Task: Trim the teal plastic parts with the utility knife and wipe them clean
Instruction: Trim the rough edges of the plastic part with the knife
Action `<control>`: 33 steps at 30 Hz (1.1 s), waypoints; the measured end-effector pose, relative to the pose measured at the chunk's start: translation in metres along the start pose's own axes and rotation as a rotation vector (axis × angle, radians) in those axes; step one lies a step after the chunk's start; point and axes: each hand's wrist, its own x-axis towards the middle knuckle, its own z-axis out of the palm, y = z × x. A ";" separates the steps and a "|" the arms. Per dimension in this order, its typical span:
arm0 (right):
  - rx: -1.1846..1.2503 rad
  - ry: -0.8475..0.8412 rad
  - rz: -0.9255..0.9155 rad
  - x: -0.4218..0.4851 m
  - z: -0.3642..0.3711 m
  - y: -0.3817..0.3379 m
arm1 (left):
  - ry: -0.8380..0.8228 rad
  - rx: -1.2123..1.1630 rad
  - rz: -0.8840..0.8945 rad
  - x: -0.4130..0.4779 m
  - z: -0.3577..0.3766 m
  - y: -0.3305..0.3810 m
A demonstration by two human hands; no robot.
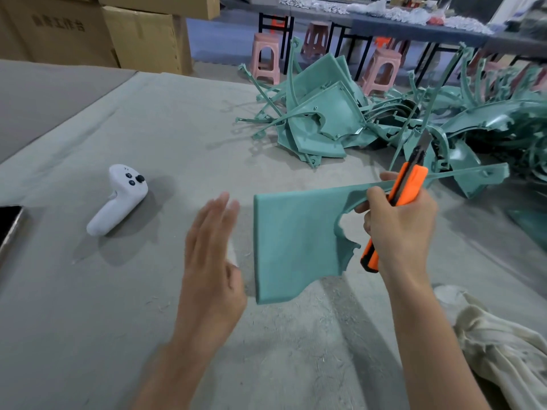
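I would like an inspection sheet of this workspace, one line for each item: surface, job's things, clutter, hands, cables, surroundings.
Surface: grey cloth table, dusty, with fine shavings.
Job's things: teal panel held up; utility knife, blade out; pile of teal parts far right; cream rag near right.
Clutter: white controller; dark phone at left edge.
Hands: left hand open, apart from the panel; right hand grips knife and panel's strip.
Cables: nothing seen.
Surroundings: cardboard boxes, pink stools, long bench behind.
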 end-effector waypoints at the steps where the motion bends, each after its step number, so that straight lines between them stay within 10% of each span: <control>1: -0.016 -0.010 0.012 0.002 -0.002 -0.001 | -0.040 0.102 0.127 -0.002 0.003 0.000; 10: -0.052 -0.179 0.040 0.006 -0.014 -0.009 | -0.153 0.083 0.393 -0.007 0.010 0.008; 33: -0.286 -0.951 -0.449 -0.051 0.024 -0.023 | 0.390 0.023 -0.306 -0.006 0.000 0.004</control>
